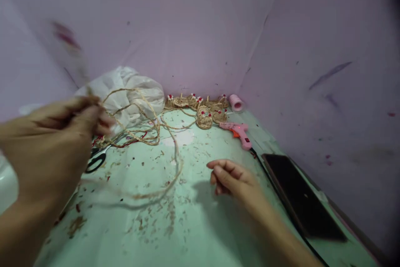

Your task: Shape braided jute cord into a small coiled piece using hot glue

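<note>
The left hand's (59,138) fingers pinched a blurred item (69,42), perhaps with twine (156,193); the right hand's (234,181) hung loose. Slack needed clearance from the scissors (104,157).

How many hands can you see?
2: the left hand, pinching a blurred red-tipped thing, and the right hand, over the green table near the pink glue gun.

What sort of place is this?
Likely a craft workspace: pink glue gun, tangled twine and coiled fiber pieces with red accents, all on a pale green work surface strewn with scraps.
</note>
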`<state>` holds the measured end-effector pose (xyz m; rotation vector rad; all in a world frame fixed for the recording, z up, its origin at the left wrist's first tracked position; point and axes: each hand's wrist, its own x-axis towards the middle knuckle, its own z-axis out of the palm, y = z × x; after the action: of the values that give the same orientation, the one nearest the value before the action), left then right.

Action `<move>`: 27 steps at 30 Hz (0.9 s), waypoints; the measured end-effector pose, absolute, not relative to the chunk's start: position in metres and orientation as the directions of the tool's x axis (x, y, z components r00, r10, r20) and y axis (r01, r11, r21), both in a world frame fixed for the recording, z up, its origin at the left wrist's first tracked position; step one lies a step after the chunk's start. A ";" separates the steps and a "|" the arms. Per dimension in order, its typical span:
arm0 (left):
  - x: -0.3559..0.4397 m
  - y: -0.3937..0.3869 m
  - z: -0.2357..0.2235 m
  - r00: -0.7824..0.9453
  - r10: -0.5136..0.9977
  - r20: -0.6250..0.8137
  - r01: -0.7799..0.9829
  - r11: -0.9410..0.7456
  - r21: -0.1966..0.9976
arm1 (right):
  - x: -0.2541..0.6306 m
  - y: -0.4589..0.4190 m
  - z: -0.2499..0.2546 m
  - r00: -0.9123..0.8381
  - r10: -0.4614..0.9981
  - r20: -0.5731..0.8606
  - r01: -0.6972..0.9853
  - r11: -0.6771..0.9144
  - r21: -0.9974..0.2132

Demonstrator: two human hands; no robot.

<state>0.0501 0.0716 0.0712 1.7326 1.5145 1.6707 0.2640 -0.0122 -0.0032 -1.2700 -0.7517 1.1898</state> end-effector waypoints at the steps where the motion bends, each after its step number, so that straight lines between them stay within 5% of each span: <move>1: 0.053 0.067 0.065 -0.163 0.842 0.513 0.528 -0.365 0.767 | 0.261 -0.007 -0.001 0.252 0.945 -0.210 -0.258 -0.143 -0.955; 5: 0.083 0.044 0.013 0.430 0.893 0.131 0.539 -0.370 0.756 | 0.243 -0.021 -0.029 0.153 0.959 -0.239 -0.370 -0.168 -0.914; 7: 0.096 0.034 -0.013 0.544 0.836 -0.073 0.575 -0.309 0.757 | 0.238 -0.026 -0.039 0.139 0.962 -0.236 -0.390 -0.166 -0.906; 15: 0.096 0.025 -0.035 0.672 0.741 -0.003 0.562 -0.507 0.653 | 0.242 -0.017 -0.039 0.233 0.947 -0.221 -0.240 -0.165 -0.957; 20: 0.097 0.019 -0.031 0.671 0.739 -0.049 0.699 -0.610 0.374 | 0.247 -0.018 -0.035 0.328 0.937 -0.124 -0.211 -0.056 -0.976; 27: 0.075 0.072 0.003 0.270 0.960 -0.078 0.961 -0.273 -0.039 | 0.263 -0.015 -0.032 0.560 0.816 -0.140 -0.366 0.092 -0.926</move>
<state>0.0748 0.0721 0.0033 2.4904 1.8838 -0.1337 0.2626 -0.0152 -0.0325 -1.1748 -0.4733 0.9279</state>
